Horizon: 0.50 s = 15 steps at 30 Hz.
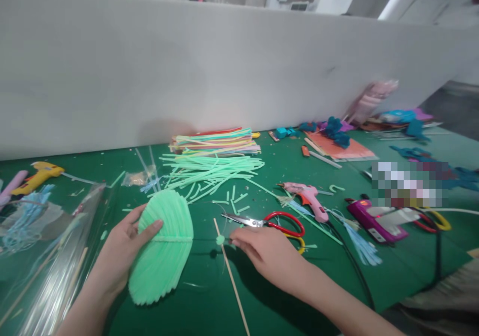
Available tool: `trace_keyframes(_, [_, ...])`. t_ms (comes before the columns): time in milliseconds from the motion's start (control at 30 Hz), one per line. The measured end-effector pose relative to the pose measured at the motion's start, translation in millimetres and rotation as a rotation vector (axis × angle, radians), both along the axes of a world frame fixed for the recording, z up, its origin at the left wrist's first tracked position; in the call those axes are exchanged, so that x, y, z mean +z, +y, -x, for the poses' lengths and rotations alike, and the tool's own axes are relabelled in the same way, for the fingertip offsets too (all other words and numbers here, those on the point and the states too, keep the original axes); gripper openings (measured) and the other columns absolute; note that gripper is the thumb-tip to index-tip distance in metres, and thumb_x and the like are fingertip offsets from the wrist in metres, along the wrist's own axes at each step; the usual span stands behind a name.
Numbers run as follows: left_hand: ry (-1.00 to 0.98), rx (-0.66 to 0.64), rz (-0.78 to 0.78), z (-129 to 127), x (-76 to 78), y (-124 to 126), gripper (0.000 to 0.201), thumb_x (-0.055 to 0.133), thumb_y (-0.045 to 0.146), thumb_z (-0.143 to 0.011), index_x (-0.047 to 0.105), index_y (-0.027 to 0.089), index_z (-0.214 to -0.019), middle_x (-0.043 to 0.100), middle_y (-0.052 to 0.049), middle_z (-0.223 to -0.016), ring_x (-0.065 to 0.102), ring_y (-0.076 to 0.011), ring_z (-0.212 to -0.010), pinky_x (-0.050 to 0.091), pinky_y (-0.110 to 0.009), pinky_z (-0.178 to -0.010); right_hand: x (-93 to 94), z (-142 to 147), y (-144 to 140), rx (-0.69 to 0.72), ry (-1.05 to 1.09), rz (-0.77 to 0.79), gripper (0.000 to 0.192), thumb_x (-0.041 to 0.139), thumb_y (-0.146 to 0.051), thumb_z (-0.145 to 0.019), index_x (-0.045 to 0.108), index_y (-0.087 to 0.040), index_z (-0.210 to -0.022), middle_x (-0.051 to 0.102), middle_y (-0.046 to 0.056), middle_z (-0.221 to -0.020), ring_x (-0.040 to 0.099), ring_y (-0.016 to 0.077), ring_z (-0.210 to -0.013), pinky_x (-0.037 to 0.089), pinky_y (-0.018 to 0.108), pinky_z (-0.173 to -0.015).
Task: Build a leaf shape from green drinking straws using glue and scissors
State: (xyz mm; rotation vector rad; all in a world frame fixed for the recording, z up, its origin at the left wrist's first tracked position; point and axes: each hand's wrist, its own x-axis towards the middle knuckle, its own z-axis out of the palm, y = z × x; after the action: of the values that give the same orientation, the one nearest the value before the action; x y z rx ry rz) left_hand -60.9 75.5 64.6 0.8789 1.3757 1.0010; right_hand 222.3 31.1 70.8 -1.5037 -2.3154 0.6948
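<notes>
Left hand: my left hand grips the green straw leaf from its left edge, thumb laid across the face near the middle rib, fingers hidden behind; the leaf is lifted, tilted toward the camera, just above the green table.

Right hand: my right hand lies low over the table, fingers stretched left; the fingertips meet at a small green tuft on a thin wooden stick; I think they pinch it, but the view is too coarse to say whether the grip is closed or only touching.

Stick: it lies slanting on the table, from beside the scissors down toward the lower edge; just right of the leaf, not touching it.

Progress, as I judge it: the leaf looks finished, straws bound side by side into a fan with a rib across; stick and leaf are apart, so any joining of the two is not done.

Near: red-handled scissors just beyond the right hand; a pink glue gun behind them; cut green straws and short offcuts scattered ahead.

Farther: a stack of coloured straws by the white wall; a yellow glue gun far left; clear plastic sleeves lower left; a purple glue gun right.
</notes>
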Motion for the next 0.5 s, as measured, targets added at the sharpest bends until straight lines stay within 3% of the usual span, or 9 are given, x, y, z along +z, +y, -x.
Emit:
trace_keyframes(133, [-0.003,0.008,-0.004,4,-2.5,2,0.061,0.081,0.035,-0.069,0.057,0.027,-0.125,0.077,-0.003,-0.094,0.074,-0.0230,-0.079,0.059,-0.030,-0.065,-2.7,-3,3,-0.053,0.078,-0.007,0.025,0.043,-0.026,-0.097,0.064,-0.021,-0.083,0.065,-0.001,-0.073,0.053,0.0126,-0.063,0.032,0.024,-0.060])
trace_keyframes(267, [-0.035,0.158,-0.077,6,0.3,7,0.042,0.067,0.044,-0.081,0.065,0.024,-0.118,0.075,-0.004,-0.103,0.070,-0.0232,-0.095,0.059,-0.027,-0.068,0.0,-10,6,-0.187,0.200,0.089,0.034,0.042,-0.035,-0.097,0.067,-0.020,-0.080,0.059,-0.002,-0.061,0.045,0.0120,-0.053,0.027,0.023,-0.052])
trace_keyframes(400, [-0.124,0.275,-0.076,11,3.9,12,0.034,0.046,0.043,-0.094,0.066,0.020,-0.110,0.075,-0.007,-0.101,0.072,-0.0219,-0.087,0.059,-0.028,-0.060,6.1,-17,5,-0.171,0.193,0.100,0.032,0.044,-0.030,-0.095,0.068,-0.020,-0.076,0.061,-0.002,-0.062,0.047,0.0120,-0.055,0.028,0.024,-0.054])
trace_keyframes(500, [-0.170,0.308,-0.058,17,3.0,13,0.034,0.043,0.042,-0.095,0.066,0.019,-0.107,0.075,-0.007,-0.097,0.072,-0.0204,-0.081,0.058,-0.027,-0.058,8.2,-19,1,-0.132,0.210,0.150,0.033,0.044,-0.030,-0.095,0.069,-0.021,-0.075,0.063,-0.002,-0.063,0.047,0.0115,-0.055,0.029,0.024,-0.054])
